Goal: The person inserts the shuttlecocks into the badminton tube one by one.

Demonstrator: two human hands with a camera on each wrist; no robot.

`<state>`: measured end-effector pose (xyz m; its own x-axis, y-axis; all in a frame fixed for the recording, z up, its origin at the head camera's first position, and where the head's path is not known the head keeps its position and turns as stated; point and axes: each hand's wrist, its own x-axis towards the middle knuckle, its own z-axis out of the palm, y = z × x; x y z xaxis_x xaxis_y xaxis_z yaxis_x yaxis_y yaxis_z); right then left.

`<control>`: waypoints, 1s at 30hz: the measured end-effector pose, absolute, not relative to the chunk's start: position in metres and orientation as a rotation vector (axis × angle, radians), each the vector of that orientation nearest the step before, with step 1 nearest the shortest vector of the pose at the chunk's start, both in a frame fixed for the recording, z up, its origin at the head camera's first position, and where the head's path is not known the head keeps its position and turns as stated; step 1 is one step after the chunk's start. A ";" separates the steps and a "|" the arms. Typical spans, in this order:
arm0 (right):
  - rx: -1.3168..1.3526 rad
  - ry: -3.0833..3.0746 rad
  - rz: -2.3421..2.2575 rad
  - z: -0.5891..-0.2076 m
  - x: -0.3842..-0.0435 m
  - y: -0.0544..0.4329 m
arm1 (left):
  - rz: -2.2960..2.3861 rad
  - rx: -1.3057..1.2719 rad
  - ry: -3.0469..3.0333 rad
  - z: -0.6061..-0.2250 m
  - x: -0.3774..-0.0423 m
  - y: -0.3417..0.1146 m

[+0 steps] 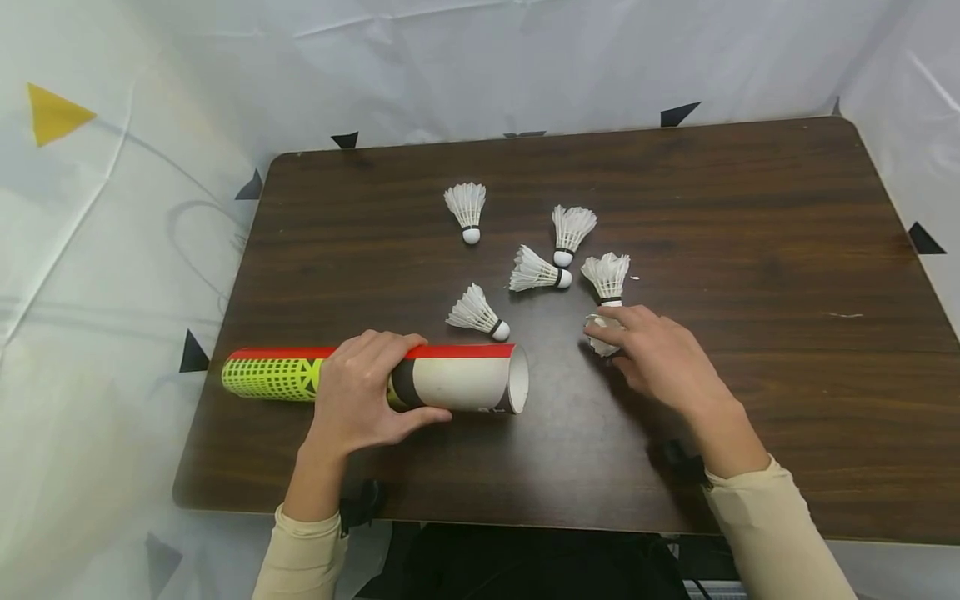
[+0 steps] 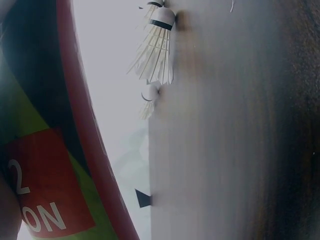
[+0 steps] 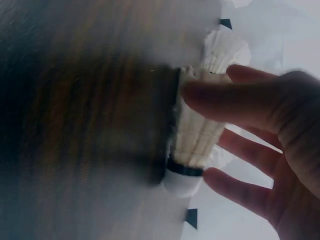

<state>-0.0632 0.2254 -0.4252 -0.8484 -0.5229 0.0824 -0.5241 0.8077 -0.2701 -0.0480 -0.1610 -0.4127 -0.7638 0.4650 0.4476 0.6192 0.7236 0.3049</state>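
Observation:
My left hand [image 1: 363, 387] grips a shuttlecock tube [image 1: 461, 383] lying across the front left of the table, fingers over its top and thumb along the near side. The tube's round mouth faces right. In the left wrist view the tube's printed side [image 2: 55, 185] fills the left edge. At the middle of the table my right hand [image 1: 660, 354] holds a white shuttlecock [image 1: 602, 335] between thumb and fingers. Seen from the right wrist, the thumb crosses the feathers of this shuttlecock [image 3: 197, 140], and its cork end points down in that view.
Just beyond the right hand lies another shuttlecock [image 1: 606, 277]. Several more, such as one near the tube's mouth [image 1: 476, 312] and one farther back [image 1: 467, 208], are scattered over the dark wooden table [image 1: 787, 250]. White sheeting [image 1: 480, 75] hangs behind the table.

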 end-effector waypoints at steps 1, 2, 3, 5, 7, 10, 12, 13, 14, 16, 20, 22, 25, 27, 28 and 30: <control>0.855 -2.959 0.443 -0.426 -0.064 0.226 | -0.634 -0.844 -2.590 -0.413 -0.048 -0.161; 0.849 -2.935 0.440 -0.427 -0.064 0.226 | -0.632 -0.844 -2.593 -0.413 -0.048 -0.161; 0.844 -2.913 0.439 -0.427 -0.065 0.227 | -0.634 -0.846 -2.592 -0.413 -0.048 -0.161; 0.830 -2.881 0.433 -0.425 -0.066 0.228 | -0.634 -0.847 -2.592 -0.412 -0.048 -0.160; 0.812 -2.864 0.435 -0.423 -0.067 0.230 | -0.634 -0.848 -2.592 -0.412 -0.048 -0.160; 0.787 -2.833 0.457 -0.421 -0.067 0.233 | -0.637 -0.849 -2.585 -0.412 -0.048 -0.161; 0.777 -2.803 0.486 -0.419 -0.067 0.235 | -0.640 -0.849 -2.582 -0.413 -0.048 -0.161; 0.774 -2.784 0.504 -0.418 -0.067 0.237 | -0.640 -0.849 -2.582 -0.413 -0.048 -0.161; 0.767 -2.765 0.527 -0.417 -0.067 0.238 | -0.640 -0.848 -2.583 -0.413 -0.049 -0.161; 0.742 -2.725 0.571 -0.416 -0.066 0.242 | -0.640 -0.848 -2.586 -0.412 -0.048 -0.161; 0.643 -2.667 0.600 -0.412 -0.063 0.250 | -0.641 -0.849 -2.589 -0.412 -0.048 -0.161; 0.595 -2.641 0.578 -0.409 -0.061 0.253 | -0.641 -0.848 -2.594 -0.412 -0.048 -0.161; 0.545 -2.598 0.548 -0.405 -0.059 0.258 | -0.638 -0.845 -2.602 -0.411 -0.048 -0.161; 0.514 -2.567 0.551 -0.403 -0.058 0.261 | -0.633 -0.843 -2.611 -0.411 -0.048 -0.162; 0.498 -2.547 0.564 -0.403 -0.058 0.261 | -0.635 -0.843 -2.613 -0.411 -0.048 -0.162; 0.474 -2.524 0.584 -0.400 -0.058 0.262 | -0.639 -0.842 -2.614 -0.411 -0.048 -0.162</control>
<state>-0.0576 0.2624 -0.4004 -0.8130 -0.2156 0.5409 -0.4313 0.8471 -0.3105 -0.0479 -0.1617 -0.4108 -0.7749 0.4674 0.4255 0.6110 0.7262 0.3151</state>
